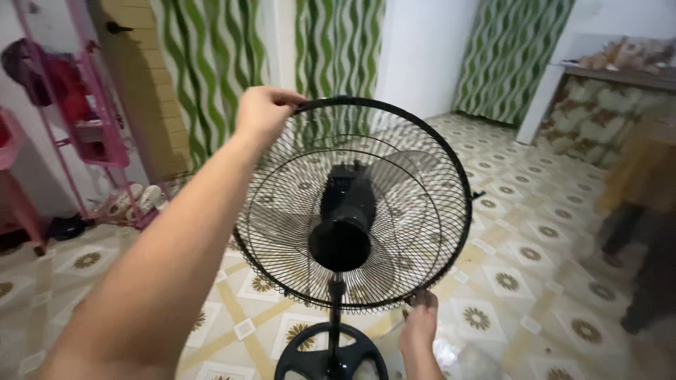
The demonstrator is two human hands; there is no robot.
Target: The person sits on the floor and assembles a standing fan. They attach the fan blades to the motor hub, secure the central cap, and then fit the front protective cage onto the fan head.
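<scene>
Black wire makes up the fan guard [394, 176], a round cage on a pedestal fan that stands on the patterned tiled floor [521, 253] in the middle of the room. Through the wires show the pale blades [415, 169] and the dark motor housing [345, 218]; below them the pole [336, 302] runs down to the round black base [331, 359].

Left hand [264, 112]: raised, fingers curled over the top rim of the guard and gripping it. Right hand [420, 317]: low, closed on the bottom rim near a point where the wires meet the ring; whether it pinches a clip or only the rim cannot be told, as that spot is blurred.

Judgement: both hands hold the cage at opposite points on its rim, which suits freeing or seating the guard on its ring. The fan stands upright and the guard looks seated, not yet lifted clear. A further move would call for an even pull or press at both grips, so the ring does not twist, and care that the wires stay off the blades.

Surroundings: green wavy curtains [211, 63] on the far wall, a pink rack [91, 127] at the left with footwear beneath, and another person [641, 211] at the right edge, blurred.
</scene>
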